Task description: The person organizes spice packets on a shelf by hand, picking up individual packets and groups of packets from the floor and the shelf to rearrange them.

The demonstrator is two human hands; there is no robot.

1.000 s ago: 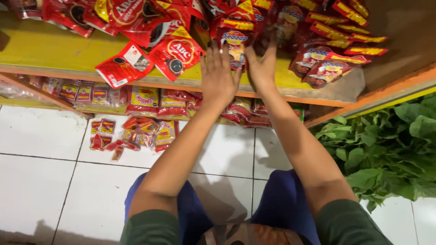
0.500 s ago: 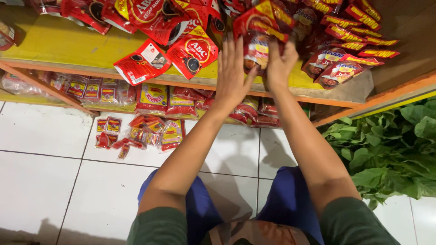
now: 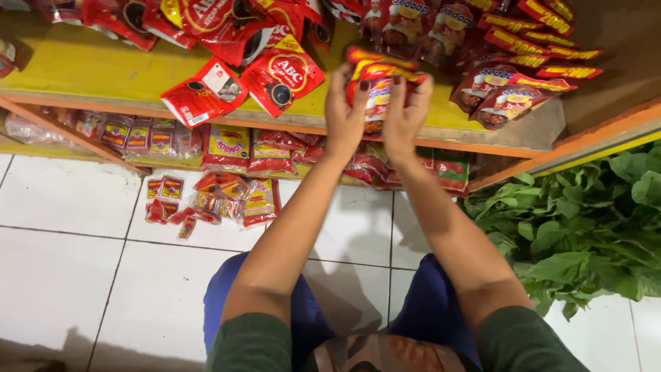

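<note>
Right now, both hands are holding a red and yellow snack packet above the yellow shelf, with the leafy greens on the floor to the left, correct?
Not quite: the head view shows the leafy greens on the right. The left hand and right hand do hold the red and yellow snack packet above the yellow shelf.

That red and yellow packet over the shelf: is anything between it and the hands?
Nothing visible. The left hand and right hand already grip the packet from either side, fingers on its edges, above the yellow shelf.
</note>
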